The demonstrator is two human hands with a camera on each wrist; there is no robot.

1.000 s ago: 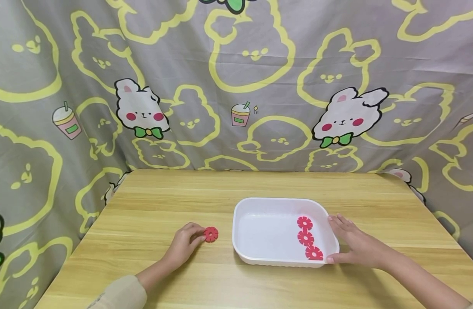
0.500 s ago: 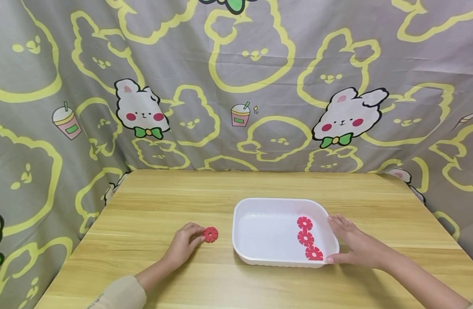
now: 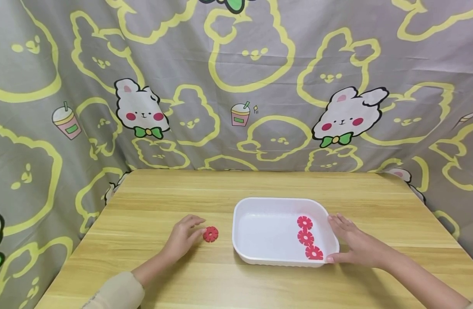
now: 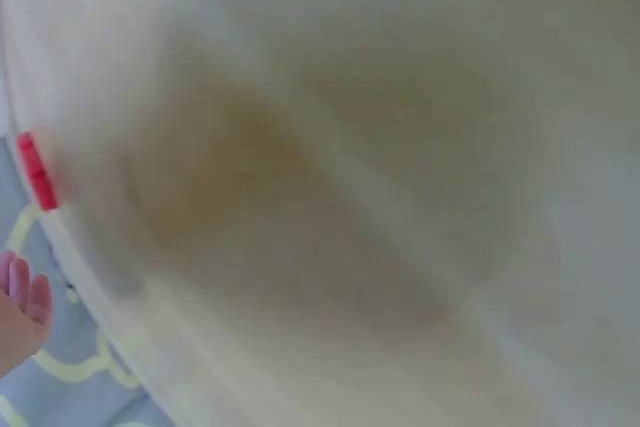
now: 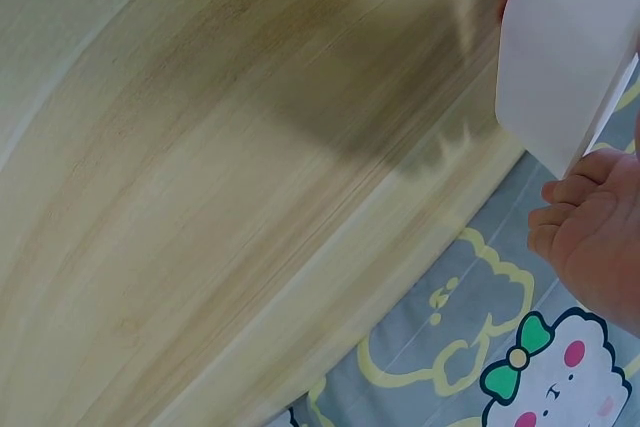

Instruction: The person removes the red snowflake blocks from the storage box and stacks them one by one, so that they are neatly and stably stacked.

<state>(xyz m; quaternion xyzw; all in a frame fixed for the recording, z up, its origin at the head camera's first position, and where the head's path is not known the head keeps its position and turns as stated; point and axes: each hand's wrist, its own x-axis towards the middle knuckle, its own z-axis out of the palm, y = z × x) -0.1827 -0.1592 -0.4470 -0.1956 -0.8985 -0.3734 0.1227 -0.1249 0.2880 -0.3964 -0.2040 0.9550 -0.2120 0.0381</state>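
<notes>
In the head view a red snowflake building disc [image 3: 211,234] with a slotted, flower-like edge lies flat on the table. My left hand [image 3: 182,238] is just left of it, thumb tip right at its edge and fingers spread apart above. My right hand [image 3: 353,246] rests with straight fingers against the right side of a white plastic tray [image 3: 240,259], thumb at the near right corner. Three more red snowflake discs [image 3: 305,237] lie in a row along the tray's right end; the nearest is partly hidden by the front wall. The right wrist view shows the fingers [image 5: 570,202] at the tray's edge.
The wooden table [image 3: 174,189] ends at the back against a grey curtain [image 3: 228,141] printed with yellow outlines and white rabbits. The curtain also hangs along both sides. The tray stands right of centre, a short gap from the loose disc.
My left fingers have let go of the red snowflake disc and lifted apart from the thumb. The disc stays in place on the table; the right hand and the tray have not moved.
</notes>
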